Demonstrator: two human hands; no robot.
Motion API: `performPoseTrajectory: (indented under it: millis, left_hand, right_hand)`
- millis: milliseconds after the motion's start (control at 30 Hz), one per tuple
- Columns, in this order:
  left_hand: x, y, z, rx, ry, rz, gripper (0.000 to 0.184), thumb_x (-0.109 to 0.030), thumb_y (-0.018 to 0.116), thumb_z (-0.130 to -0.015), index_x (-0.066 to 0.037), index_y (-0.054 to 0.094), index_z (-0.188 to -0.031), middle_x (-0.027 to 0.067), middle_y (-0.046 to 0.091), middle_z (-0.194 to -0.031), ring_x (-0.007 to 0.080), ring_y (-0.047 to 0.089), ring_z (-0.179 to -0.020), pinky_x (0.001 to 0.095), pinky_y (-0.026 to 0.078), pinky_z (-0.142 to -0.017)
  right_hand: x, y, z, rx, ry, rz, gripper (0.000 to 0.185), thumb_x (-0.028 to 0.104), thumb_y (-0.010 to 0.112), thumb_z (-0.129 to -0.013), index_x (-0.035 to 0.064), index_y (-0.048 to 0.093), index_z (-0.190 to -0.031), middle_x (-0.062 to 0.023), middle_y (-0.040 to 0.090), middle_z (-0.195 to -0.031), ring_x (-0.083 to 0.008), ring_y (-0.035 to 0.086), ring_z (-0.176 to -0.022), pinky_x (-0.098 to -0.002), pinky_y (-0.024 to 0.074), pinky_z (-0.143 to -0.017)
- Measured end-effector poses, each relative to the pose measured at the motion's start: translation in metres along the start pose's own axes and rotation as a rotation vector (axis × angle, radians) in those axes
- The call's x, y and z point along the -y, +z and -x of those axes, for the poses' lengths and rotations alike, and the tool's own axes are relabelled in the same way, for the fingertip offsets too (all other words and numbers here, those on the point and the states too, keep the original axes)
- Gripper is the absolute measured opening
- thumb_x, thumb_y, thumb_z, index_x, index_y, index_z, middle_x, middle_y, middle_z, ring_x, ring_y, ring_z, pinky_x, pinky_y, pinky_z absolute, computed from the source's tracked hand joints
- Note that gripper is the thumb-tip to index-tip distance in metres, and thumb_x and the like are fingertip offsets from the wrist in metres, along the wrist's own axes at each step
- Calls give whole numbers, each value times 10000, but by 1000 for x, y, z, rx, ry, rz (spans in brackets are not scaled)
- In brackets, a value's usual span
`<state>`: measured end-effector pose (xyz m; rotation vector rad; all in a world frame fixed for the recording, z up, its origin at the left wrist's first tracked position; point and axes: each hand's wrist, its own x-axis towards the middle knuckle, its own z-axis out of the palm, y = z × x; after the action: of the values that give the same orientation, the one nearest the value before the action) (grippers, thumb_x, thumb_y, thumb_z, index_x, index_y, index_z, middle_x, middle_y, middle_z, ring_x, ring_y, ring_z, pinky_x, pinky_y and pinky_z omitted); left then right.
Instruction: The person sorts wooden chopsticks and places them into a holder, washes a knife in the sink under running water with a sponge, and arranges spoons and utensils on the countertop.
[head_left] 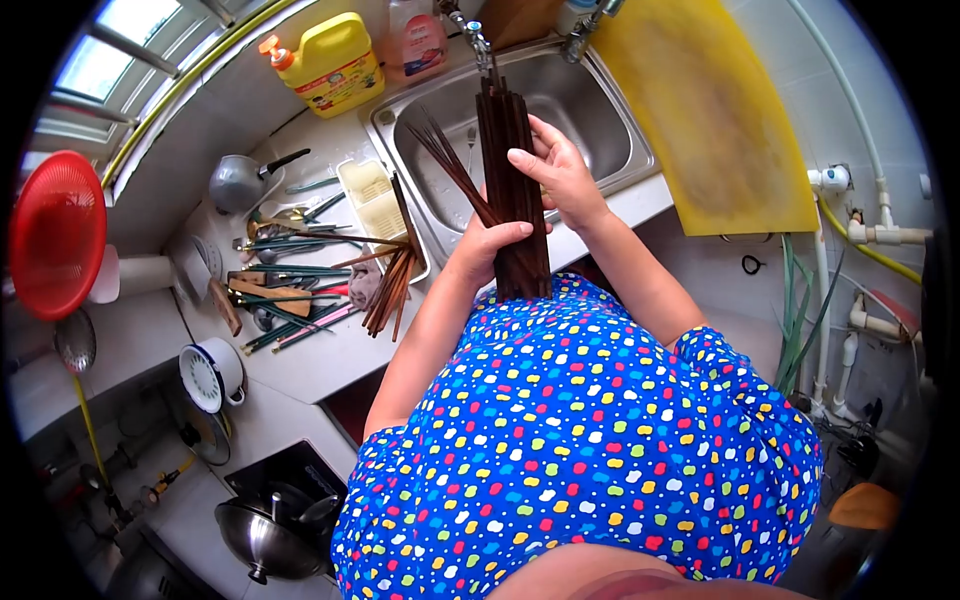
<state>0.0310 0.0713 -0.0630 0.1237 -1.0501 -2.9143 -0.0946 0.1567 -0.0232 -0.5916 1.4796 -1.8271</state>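
Chopsticks (505, 190) bundled over the sink's (590, 110) near edge, pinched by left hand (480, 245); right hand (565, 175) cups their right side, thumb on top. Slack left grip could drop fanned-out sticks (470, 193) into sink.

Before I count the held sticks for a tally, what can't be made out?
In the head view:
Number of sticks: bundled, they hide one another.
Left hand: fingers mostly hidden behind the sticks.
Sink: partly hidden behind the bundle.
Jug label: its finest print is too small.
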Motion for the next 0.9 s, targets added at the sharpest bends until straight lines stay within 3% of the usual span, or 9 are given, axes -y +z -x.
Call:
performPoseTrajectory:
  millis: [167,400,467,600,667,700,733,800,900]
  left_hand:
    - [-4,0,5,9,-75,39,670,-142,654,-738,10,397,-1338,203,583,-1199,302,620,-1055,397,518,-906]
    - [-8,3,8,126,-155,181,737,-147,654,-721,32,373,-1378,224,516,-1302,378,559,-1160,446,502,-940]
    - [-10,6,8,147,-166,187,759,-149,660,-713,32,361,-1388,230,498,-1325,390,548,-1173,459,496,-949]
    - [-11,9,8,195,-156,136,747,-171,643,-689,61,388,-1351,279,524,-1272,399,535,-1188,465,469,-979]
    - [-11,10,8,207,-152,149,757,-171,648,-682,56,387,-1355,277,513,-1291,390,532,-1196,464,465,-982]
    - [-12,11,8,199,-160,139,766,-170,655,-675,52,388,-1357,271,507,-1303,380,528,-1202,462,462,-985]
    - [-12,11,8,190,-168,128,776,-170,662,-667,49,388,-1359,265,501,-1315,370,525,-1208,459,459,-988]
    - [-9,8,8,187,-154,112,778,-169,665,-664,48,389,-1358,262,500,-1317,364,524,-1210,455,461,-984]
    - [-2,1,8,187,-141,105,776,-166,667,-664,47,391,-1357,257,502,-1317,360,520,-1214,447,467,-978]
  right_hand:
    - [1,5,9,-88,-67,-149,554,23,519,-932,-31,273,-1425,-126,560,-1227,-146,566,-1086,-283,468,-933]
    - [-7,-6,-2,-74,-129,-61,592,65,521,-932,-19,235,-1444,-132,568,-1205,-154,575,-1066,-293,460,-924]
    - [-19,-14,-14,-131,-402,293,617,152,549,-936,-4,238,-1445,-154,555,-1226,-176,574,-1061,-312,440,-946]
    - [20,-6,-14,-162,-321,423,658,250,577,-933,-1,245,-1442,-179,518,-1274,-195,558,-1090,-321,413,-974]
    - [29,3,-16,-195,-391,419,679,309,580,-935,-2,249,-1440,-195,483,-1307,-213,542,-1124,-320,412,-970]
    - [28,5,-22,-222,-453,406,760,335,647,-892,5,242,-1444,-195,485,-1300,-239,547,-1118,-325,419,-961]
    - [31,6,-23,-221,-454,407,760,335,647,-892,5,242,-1444,-195,485,-1300,-239,547,-1118,-325,419,-961]
    - [41,8,-26,-253,-655,759,850,331,724,-827,12,239,-1448,-196,498,-1278,-257,552,-1115,-341,451,-922]
    - [48,10,-29,-174,-571,681,844,234,767,-774,10,284,-1428,-183,502,-1275,-248,575,-1087,-342,488,-871]
